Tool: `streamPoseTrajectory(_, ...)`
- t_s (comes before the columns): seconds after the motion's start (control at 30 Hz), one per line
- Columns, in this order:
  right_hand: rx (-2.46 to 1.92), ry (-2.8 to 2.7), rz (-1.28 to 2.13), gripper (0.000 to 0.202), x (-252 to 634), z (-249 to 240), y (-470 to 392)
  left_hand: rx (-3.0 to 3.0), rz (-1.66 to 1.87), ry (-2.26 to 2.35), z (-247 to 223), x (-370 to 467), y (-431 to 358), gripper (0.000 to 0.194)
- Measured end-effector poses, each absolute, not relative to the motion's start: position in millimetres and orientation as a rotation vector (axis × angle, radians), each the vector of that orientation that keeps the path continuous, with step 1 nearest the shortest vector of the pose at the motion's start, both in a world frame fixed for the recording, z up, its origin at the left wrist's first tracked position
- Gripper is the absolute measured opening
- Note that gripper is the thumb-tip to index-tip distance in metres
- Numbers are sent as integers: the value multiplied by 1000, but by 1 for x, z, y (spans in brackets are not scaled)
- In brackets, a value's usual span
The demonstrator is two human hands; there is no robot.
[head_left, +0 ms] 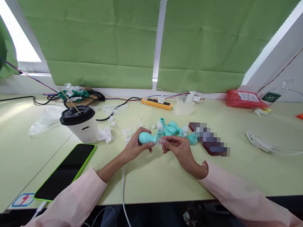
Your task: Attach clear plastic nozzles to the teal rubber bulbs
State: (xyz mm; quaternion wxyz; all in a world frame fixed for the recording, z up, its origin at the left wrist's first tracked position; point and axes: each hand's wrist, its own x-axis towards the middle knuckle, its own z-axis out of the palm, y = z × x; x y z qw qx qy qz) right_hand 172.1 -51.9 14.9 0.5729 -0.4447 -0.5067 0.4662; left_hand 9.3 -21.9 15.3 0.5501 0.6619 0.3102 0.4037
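Observation:
Held sideways above the table, a glossy turquoise bulb-shaped bottle (146,137) has its neck pointing right. My left hand (136,144) is closed around its round body, thumb along the lower side. With a pinch, my right hand (177,148) grips a small clear plastic piece (158,140) at the neck; whether it is fully seated I cannot tell. Just behind my hands lie several more turquoise bottles (170,129), some upright and some on their sides. A few carry whitish translucent tops (160,126).
Left are a lidded paper cup (83,127), a green-cased phone (66,171) and crumpled tissue (105,135). A dark red phone (208,139) lies right of the bottles. A yellow power strip (157,103) sits behind. A white cable (123,182) passes under my left arm.

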Motion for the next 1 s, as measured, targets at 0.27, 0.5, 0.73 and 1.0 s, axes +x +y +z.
streamPoseTrajectory(0.27,-1039,-1117,1160,20,171,11,-51,1580,995,768,13,13,-25,35)
streamPoseTrajectory(0.5,-1038,-1180,1085,24,169,16,-53,1373,957,699,14,16,-25,37)
streamPoseTrajectory(0.73,-743,-1482,836,41,170,12,-58,895,706,434,17,14,-24,22)
streamPoseTrajectory(1.0,-836,-1645,436,20,172,7,-54,1135,507,496,17,17,-26,37)
